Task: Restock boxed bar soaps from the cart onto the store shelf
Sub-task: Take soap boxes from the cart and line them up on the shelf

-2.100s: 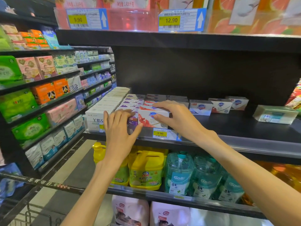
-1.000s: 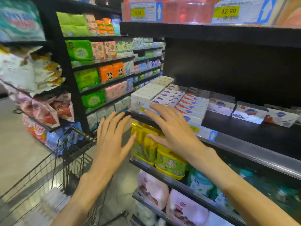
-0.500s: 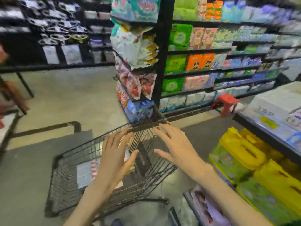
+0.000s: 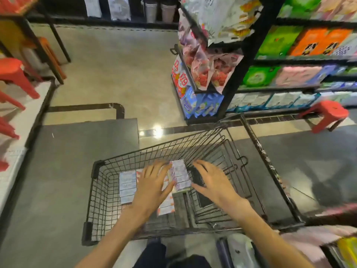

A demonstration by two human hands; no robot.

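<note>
Grey aisle floor (image 4: 58,171) runs under a black wire cart (image 4: 100,190), and both hands are down inside its basket among the boxed bar soaps. A raised stack of purple-printed soap boxes (image 4: 179,176) stands between the hands; the left hand (image 4: 152,188) has its fingers spread almost straight, its thumb side against the stack's near edge, and the right hand (image 4: 212,182) hovers just beside the stack's other flank, fingers also extended, with no clear contact visible. Neither hand is closed round anything yet. Flatter rows of pale soap boxes (image 4: 127,187) lie beyond and beneath the left hand on the basket floor. Judging by this, the step is gathering a stack to carry: squeeze it evenly from both sides, palms flat, lift it level so the loose boxes do not slide apart, and clear the wire rim before turning toward the shelf, which is out of view
</note>
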